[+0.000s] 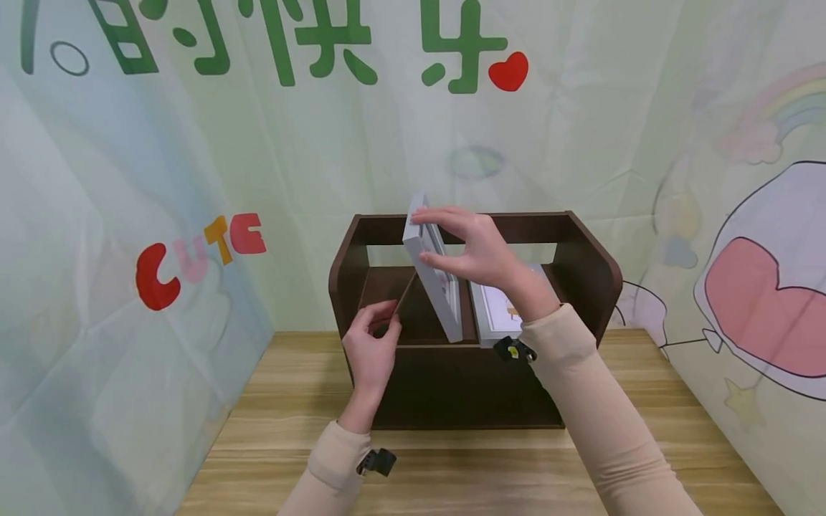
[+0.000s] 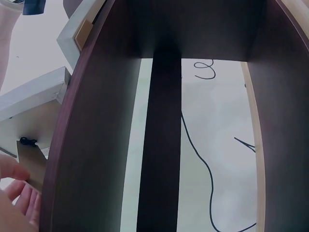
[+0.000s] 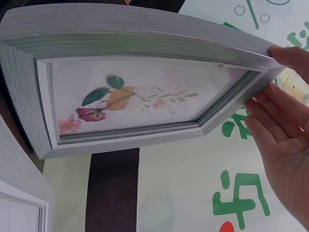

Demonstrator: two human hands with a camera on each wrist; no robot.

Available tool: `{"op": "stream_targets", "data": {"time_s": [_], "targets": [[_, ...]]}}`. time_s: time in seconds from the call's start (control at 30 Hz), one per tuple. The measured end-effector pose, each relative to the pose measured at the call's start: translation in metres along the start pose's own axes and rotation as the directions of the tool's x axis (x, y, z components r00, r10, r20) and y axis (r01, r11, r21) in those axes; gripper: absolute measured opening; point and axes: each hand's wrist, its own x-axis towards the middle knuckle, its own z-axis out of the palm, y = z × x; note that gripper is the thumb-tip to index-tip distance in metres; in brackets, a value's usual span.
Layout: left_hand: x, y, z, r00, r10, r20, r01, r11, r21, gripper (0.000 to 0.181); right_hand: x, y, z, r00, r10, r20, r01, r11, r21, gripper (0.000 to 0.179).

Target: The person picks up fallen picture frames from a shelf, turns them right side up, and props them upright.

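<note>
A light grey picture frame (image 1: 444, 304) stands tilted in a dark brown desktop shelf (image 1: 464, 387). Its front, in the right wrist view, shows a pressed-flower picture (image 3: 120, 99) with a dark red rose and green leaves. My right hand (image 1: 480, 247) grips the frame's upper end between thumb and fingers. At the frame's back, my left hand (image 1: 372, 351) pinches the thin brown stand leg (image 2: 31, 162), which is swung out from the backing. A second grey frame (image 1: 485, 331) leans in the shelf to the right, partly hidden by my right forearm.
The shelf has tall side panels (image 1: 590, 276) and a back rail (image 1: 525, 228). It stands on a wood-grain table (image 1: 290, 401) against a printed cloth backdrop (image 1: 310, 158). Another printed cloth hangs on the right.
</note>
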Motion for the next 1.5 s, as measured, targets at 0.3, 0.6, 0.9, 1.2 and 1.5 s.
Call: {"op": "stream_targets", "data": {"time_s": [0.3, 0.6, 0.9, 1.2, 1.5], "targets": [[0.001, -0.003, 0.0, 0.999, -0.011, -0.044, 0.012, 1.0, 0.007, 0.015, 0.002, -0.001, 0.001, 1.0, -0.014, 0.003, 0.014, 0.999, -0.031, 0.046], [0.002, 0.001, -0.002, 0.998, -0.024, -0.058, 0.026, 0.999, 0.026, 0.014, 0.004, -0.001, 0.004, 1.0, -0.011, 0.025, 0.012, 1.0, -0.024, 0.047], [0.003, -0.03, -0.001, 0.997, -0.02, -0.08, 0.023, 0.999, 0.039, 0.014, 0.008, -0.004, 0.008, 0.999, -0.019, 0.047, 0.02, 0.999, -0.025, 0.047], [0.003, -0.037, -0.001, 0.996, -0.024, -0.084, 0.03, 0.997, 0.071, 0.015, 0.009, -0.003, 0.009, 0.999, -0.022, 0.046, 0.024, 0.999, -0.036, 0.047], [0.002, -0.036, -0.002, 0.997, -0.042, -0.066, 0.047, 0.996, 0.08, 0.013, 0.008, -0.005, 0.007, 0.998, -0.012, 0.061, 0.015, 0.998, -0.056, 0.047]]}}
